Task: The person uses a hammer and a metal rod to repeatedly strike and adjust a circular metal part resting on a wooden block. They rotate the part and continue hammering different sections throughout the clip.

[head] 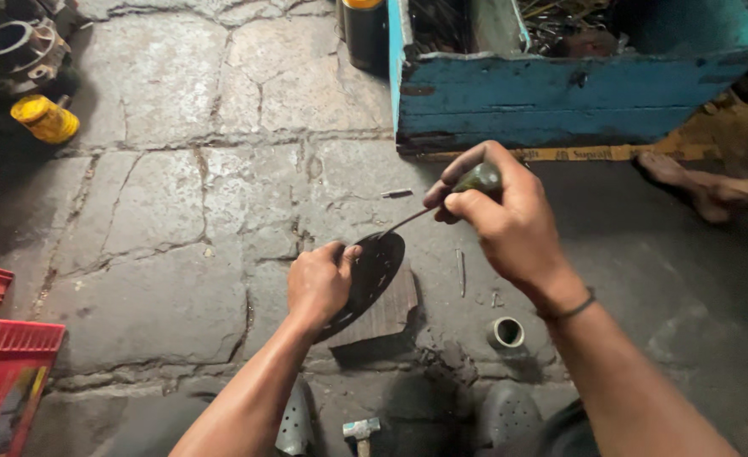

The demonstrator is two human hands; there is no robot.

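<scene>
On stone floor [179, 220], mid pic: dark round disc [374, 275] w/ holes, leaning on wood block [391, 313]. Left hand [319, 283] wrapped tight on disc edge. Right hand [501, 216] squeezed round green screwdriver [441, 203], tip touching disc. Blue box [560, 93] behind. Small hammer [361, 432] near feet.

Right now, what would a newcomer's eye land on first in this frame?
At centre, the left hand steadies a dark round perforated metal disc on a wooden block, while the right hand grips a green-handled screwdriver against it. Behind sits a worn blue wooden toolbox.
</scene>
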